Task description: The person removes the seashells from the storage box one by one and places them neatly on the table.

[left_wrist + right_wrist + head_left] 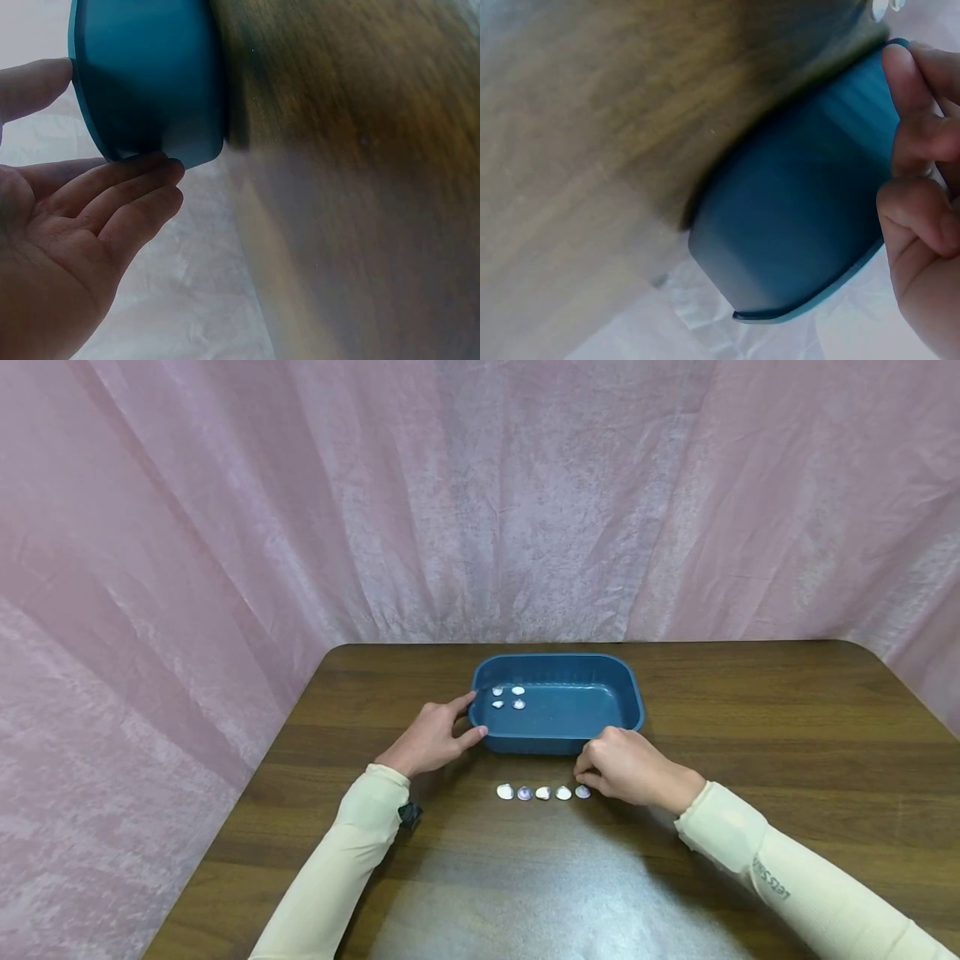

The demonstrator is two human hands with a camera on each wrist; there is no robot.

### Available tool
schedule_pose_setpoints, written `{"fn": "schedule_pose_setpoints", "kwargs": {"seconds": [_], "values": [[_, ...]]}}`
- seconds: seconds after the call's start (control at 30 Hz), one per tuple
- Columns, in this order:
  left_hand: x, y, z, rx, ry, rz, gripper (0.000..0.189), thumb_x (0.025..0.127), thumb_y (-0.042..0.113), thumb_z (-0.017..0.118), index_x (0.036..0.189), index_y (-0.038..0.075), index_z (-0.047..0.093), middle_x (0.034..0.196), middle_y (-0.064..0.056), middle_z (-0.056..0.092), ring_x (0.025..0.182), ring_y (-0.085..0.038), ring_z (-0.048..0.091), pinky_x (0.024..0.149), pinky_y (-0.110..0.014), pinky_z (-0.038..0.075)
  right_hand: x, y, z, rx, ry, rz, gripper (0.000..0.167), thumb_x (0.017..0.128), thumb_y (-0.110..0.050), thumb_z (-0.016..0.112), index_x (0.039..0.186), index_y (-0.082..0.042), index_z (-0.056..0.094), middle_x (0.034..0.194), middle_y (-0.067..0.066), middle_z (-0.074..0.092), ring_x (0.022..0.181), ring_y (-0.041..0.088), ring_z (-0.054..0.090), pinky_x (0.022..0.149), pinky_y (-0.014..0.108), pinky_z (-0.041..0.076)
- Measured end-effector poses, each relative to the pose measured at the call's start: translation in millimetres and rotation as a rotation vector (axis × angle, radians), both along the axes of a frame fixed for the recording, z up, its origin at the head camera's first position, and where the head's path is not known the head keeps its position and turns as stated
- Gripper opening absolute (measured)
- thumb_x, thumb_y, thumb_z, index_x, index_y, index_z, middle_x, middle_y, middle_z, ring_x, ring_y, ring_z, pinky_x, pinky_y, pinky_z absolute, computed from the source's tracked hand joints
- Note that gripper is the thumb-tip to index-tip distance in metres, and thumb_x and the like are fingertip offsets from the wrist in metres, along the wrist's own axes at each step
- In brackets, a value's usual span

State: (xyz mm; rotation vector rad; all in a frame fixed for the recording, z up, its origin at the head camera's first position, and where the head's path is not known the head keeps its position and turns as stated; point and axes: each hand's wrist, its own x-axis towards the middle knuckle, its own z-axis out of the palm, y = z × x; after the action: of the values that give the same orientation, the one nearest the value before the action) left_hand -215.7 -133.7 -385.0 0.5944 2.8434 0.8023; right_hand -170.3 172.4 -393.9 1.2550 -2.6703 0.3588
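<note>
A blue plastic basin [555, 746] stands on the wooden table, with several small white shells [518, 691] on its left floor. My left hand [431, 735] rests against the basin's left end, thumb at the front rim and fingers along the outer wall; the left wrist view shows these fingers [146, 195] extended. In front of the basin runs a row of several white and purplish shells [543, 793]. My right hand [626, 768] pinches the rightmost shell [582, 792], thumb and fingertips at its upper edge. In the right wrist view, the fingers [915, 214] are curled and hide that shell.
Pink velvety curtain [540, 510] hangs behind the table's back edge. The wooden table [787, 710] spreads out to both sides of the basin. A small dark object [410, 815] is at the left wrist.
</note>
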Motion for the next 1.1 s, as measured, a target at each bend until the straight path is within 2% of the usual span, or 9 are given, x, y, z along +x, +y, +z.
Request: {"fn": "schedule_pose_setpoints", "kwargs": {"seconds": [0.1,0.27,0.47,0.6,0.73,0.93,1.1], "values": [[0.2,-0.2,-0.2,0.010,-0.002,-0.003,0.072,0.099,0.040,0.062,0.155,0.002,0.036,0.151,-0.017,0.051,0.137,-0.028,0.054,0.110,-0.046,0.048,-0.2,-1,2.9,0.007,0.003,0.013,0.018,0.079,-0.009,0.080,0.067,-0.020,0.073,0.065,-0.015,0.067,0.060,-0.003,0.052,0.055,0.024,0.049],[0.4,0.1,-0.4,0.010,-0.005,0.000,0.072,0.099,0.039,0.062,0.155,0.002,0.035,0.152,-0.017,0.050,0.138,-0.029,0.054,0.110,-0.046,0.048,-0.9,-2,8.4,0.004,0.018,0.025,0.012,0.079,-0.011,0.081,0.073,-0.019,0.075,0.068,-0.014,0.069,0.061,-0.004,0.055,0.056,0.024,0.051],[0.8,1.0,-0.1,0.013,-0.006,0.008,0.071,0.099,0.037,0.063,0.155,0.003,0.036,0.152,-0.017,0.050,0.138,-0.029,0.054,0.111,-0.047,0.047,-4.3,-4,17.8,0.013,0.021,0.035,0.013,0.079,-0.008,0.081,0.072,-0.017,0.074,0.064,-0.014,0.065,0.057,-0.006,0.048,0.055,0.021,0.050],[0.4,1.2,0.0,0.008,0.001,-0.001,0.071,0.099,0.037,0.062,0.155,0.002,0.035,0.151,-0.017,0.051,0.137,-0.029,0.054,0.111,-0.047,0.048,-8.5,-5,24.3,0.019,0.027,0.043,0.009,0.079,-0.008,0.081,0.076,-0.016,0.077,0.069,-0.011,0.071,0.060,-0.006,0.055,0.057,0.022,0.053],[0.1,0.8,-0.7,0.003,0.014,-0.009,0.072,0.099,0.039,0.062,0.155,0.002,0.036,0.150,-0.017,0.052,0.136,-0.028,0.055,0.110,-0.046,0.049,-14.4,-7,32.5,0.020,-0.005,0.057,0.002,0.082,-0.011,0.080,0.081,-0.012,0.080,0.074,-0.008,0.076,0.065,-0.003,0.065,0.062,0.023,0.057],[0.9,1.1,-1.5,0.001,0.031,-0.018,0.071,0.099,0.039,0.062,0.154,0.001,0.037,0.149,-0.018,0.053,0.136,-0.029,0.056,0.109,-0.046,0.049,-26.8,-12,47.7,0.001,-0.103,0.066,0.003,0.085,-0.013,0.079,0.086,-0.010,0.081,0.076,-0.007,0.077,0.067,-0.002,0.067,0.064,0.021,0.056],[1.3,0.1,-2.0,-0.004,0.035,-0.016,0.071,0.099,0.039,0.062,0.154,0.001,0.038,0.149,-0.018,0.053,0.135,-0.028,0.056,0.109,-0.045,0.049,-38.9,-19,60.9,0.010,-0.141,0.079,0.004,0.086,-0.014,0.079,0.087,-0.011,0.081,0.078,-0.005,0.077,0.068,0.000,0.068,0.063,0.019,0.056]]}}
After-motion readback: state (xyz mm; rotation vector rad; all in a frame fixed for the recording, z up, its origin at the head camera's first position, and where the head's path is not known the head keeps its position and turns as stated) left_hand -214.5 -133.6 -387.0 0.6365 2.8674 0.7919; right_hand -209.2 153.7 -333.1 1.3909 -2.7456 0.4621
